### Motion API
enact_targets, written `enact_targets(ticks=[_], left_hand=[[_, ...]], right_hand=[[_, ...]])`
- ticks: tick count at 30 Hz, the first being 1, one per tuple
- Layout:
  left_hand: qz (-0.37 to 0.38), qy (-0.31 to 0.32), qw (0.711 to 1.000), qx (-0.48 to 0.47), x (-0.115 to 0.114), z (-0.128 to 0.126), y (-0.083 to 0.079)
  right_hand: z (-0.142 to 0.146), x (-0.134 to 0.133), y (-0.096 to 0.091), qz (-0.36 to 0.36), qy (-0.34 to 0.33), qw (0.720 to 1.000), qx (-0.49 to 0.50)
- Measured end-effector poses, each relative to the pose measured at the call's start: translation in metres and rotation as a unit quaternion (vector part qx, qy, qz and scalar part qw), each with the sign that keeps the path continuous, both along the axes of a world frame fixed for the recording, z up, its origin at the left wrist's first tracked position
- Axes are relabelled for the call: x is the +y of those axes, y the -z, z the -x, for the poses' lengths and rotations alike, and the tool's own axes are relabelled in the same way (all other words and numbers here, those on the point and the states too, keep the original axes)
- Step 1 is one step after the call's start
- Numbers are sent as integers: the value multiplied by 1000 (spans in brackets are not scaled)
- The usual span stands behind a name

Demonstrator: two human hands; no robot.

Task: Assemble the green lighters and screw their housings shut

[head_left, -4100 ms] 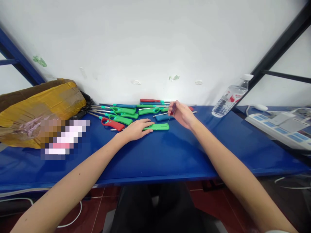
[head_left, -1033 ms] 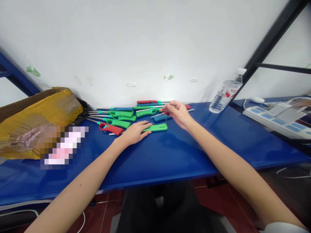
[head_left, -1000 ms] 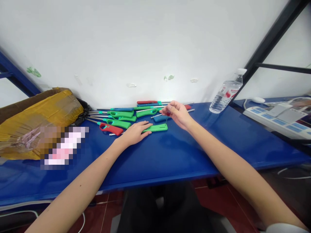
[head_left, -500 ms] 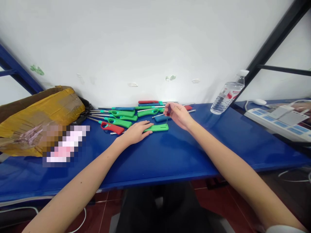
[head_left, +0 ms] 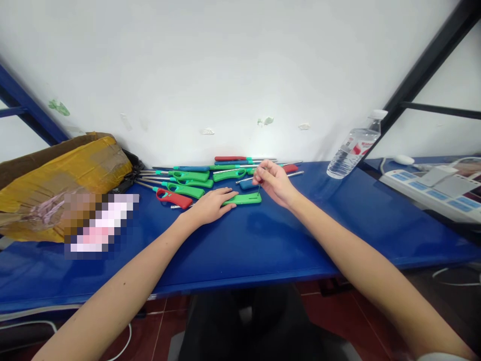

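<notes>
My left hand [head_left: 210, 206] lies over a green gas lighter [head_left: 248, 199] and holds it flat on the blue table, fingers and thumb on either side. The metal tube of a lighter shows left of that hand. My right hand [head_left: 276, 183] is closed in a pinch around a small screwdriver [head_left: 259, 189]. The screwdriver's thin shaft points down to the right end of the green lighter; its handle is hidden in my fingers. Behind both hands lie several more lighters, among them a green one [head_left: 229, 174], a blue one [head_left: 248, 184] and a red one [head_left: 174, 198].
A taped cardboard box [head_left: 75, 175] stands at the left, beside a pixelated patch. A water bottle [head_left: 347, 150] stands at the back right against the wall. Farther right are a white power strip [head_left: 417, 188] and cables. The table's front edge [head_left: 244, 283] runs before me.
My right hand's fingers have turned and closed around the screwdriver handle, which showed between them before. The left hand and the green lighter stay in place.
</notes>
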State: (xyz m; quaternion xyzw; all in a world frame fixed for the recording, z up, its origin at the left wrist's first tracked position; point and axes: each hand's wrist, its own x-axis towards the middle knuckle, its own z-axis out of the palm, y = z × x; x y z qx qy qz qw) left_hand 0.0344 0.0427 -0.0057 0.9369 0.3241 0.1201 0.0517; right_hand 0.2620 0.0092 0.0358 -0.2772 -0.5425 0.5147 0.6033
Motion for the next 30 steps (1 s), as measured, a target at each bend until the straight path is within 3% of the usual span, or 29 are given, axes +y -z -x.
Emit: enact_targets(ticks=[7, 16, 20, 30], left_hand=[[-2, -1, 1000, 7, -1, -1, -2], [-9, 10, 1000, 9, -1, -1, -2], [-12, 14, 1000, 9, 0, -1, -2], [-5, 15, 1000, 2, 0, -1, -1]], right_hand=[[-10, 2, -3, 36, -72, 997, 2], [-15, 10, 2, 2, 32, 998, -46], [-15, 9, -2, 0, 62, 998, -21], [-19, 5, -5, 61, -39, 997, 14]])
